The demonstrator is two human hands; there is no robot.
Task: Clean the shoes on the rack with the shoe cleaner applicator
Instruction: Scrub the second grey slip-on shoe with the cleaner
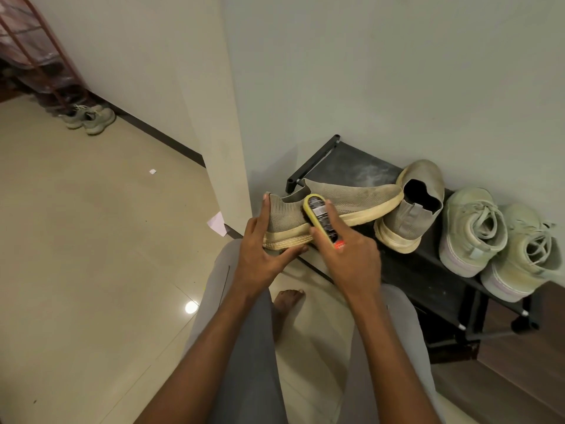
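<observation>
A beige knit slip-on shoe (360,195) lies on its side at the left end of the low black shoe rack (351,160). My left hand (263,249) grips its heel, fingers up the back and thumb under the sole. My right hand (348,255) holds the yellow shoe cleaner applicator (319,217), whose head presses against the shoe's side near the heel. The matching beige shoe (409,209) stands heel toward me just to the right. A pair of pale green lace-up sneakers (501,240) fills the rack's right end.
A wall runs behind the rack and a wall corner juts out to its left. My grey-trousered legs and a bare foot (287,301) are below my hands. Paper scraps (217,223) lie on the tiled floor. Another rack with sneakers (91,117) stands far left.
</observation>
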